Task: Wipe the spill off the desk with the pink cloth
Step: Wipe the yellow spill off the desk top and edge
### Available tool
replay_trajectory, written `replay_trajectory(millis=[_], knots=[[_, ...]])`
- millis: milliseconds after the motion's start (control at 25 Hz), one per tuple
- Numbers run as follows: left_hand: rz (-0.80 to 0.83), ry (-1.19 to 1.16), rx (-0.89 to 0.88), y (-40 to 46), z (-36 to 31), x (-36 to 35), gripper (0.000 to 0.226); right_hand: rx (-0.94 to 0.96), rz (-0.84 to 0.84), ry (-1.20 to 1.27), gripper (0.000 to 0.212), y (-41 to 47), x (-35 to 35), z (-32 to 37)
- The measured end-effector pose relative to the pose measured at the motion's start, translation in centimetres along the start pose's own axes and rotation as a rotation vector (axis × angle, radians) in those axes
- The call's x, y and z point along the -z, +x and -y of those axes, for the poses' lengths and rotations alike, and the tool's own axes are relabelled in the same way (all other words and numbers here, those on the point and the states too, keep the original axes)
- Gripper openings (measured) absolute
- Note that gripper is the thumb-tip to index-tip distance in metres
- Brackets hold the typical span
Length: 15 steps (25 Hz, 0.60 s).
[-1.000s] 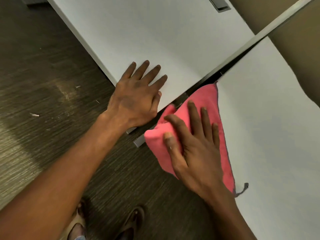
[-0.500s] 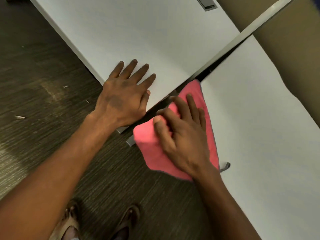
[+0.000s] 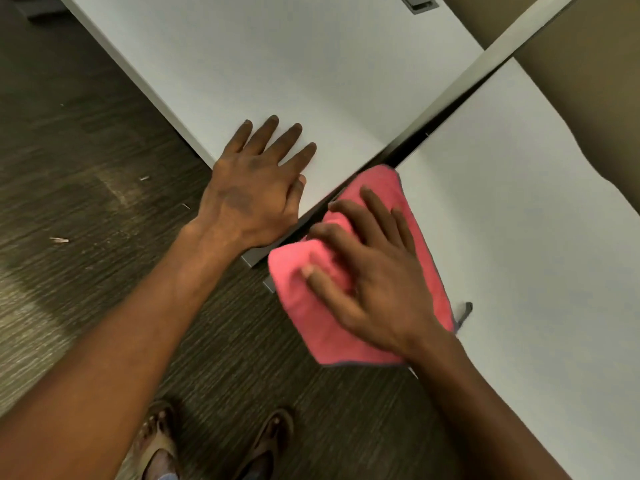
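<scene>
The pink cloth [image 3: 313, 317] lies at the near corner of the right white desk [image 3: 536, 271], partly hanging past its edge over the floor. My right hand [image 3: 372, 268] presses flat on the cloth with fingers spread, thumb toward the overhanging part. My left hand [image 3: 256, 188] rests flat, fingers apart, on the corner of the left white desk [image 3: 277, 64], holding nothing. No spill shows on the bare desk surfaces; anything under the cloth is hidden.
A dark gap with a pale divider strip [image 3: 485, 60] separates the two desks. A grey cable grommet [image 3: 417, 3] sits at the far edge of the left desk. Dark wood-grain floor [image 3: 86, 202] lies to the left, and my sandalled feet [image 3: 214, 448] stand below.
My right hand has slid the pink cloth toward me and left along the desk edge, bunching it so more hangs over the floor. My left hand stays planted on the left desk.
</scene>
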<state>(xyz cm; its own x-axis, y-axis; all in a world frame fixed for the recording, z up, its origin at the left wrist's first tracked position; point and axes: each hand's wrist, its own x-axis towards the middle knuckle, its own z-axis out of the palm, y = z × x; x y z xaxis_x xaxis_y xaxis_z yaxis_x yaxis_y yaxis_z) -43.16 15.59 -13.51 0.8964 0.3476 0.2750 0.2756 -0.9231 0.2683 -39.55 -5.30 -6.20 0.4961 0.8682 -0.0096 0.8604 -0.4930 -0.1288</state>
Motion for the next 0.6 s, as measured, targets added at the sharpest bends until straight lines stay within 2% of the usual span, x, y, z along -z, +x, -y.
replay_trajectory(millis=[80,120,240,400,600], knots=[[0.001,-0.003,0.003,0.0,0.0,0.0,0.058,0.120,0.013,0.001,0.055,-1.9,-0.1,-0.8],[0.004,-0.004,0.000,0.0,0.1,0.0,0.058,0.122,0.008,0.025,0.057,-1.9,0.1,-1.3],[0.013,-0.002,0.002,0.0,0.1,-0.1,0.058,-0.058,-0.018,0.088,0.057,0.2,0.8,-2.5],[0.014,0.006,0.007,0.0,-0.1,0.0,0.059,-0.285,-0.055,0.039,0.053,2.9,1.1,-2.2],[0.006,0.004,-0.003,0.0,0.1,0.1,0.057,-0.029,0.029,0.047,0.060,-3.6,0.4,-1.8]])
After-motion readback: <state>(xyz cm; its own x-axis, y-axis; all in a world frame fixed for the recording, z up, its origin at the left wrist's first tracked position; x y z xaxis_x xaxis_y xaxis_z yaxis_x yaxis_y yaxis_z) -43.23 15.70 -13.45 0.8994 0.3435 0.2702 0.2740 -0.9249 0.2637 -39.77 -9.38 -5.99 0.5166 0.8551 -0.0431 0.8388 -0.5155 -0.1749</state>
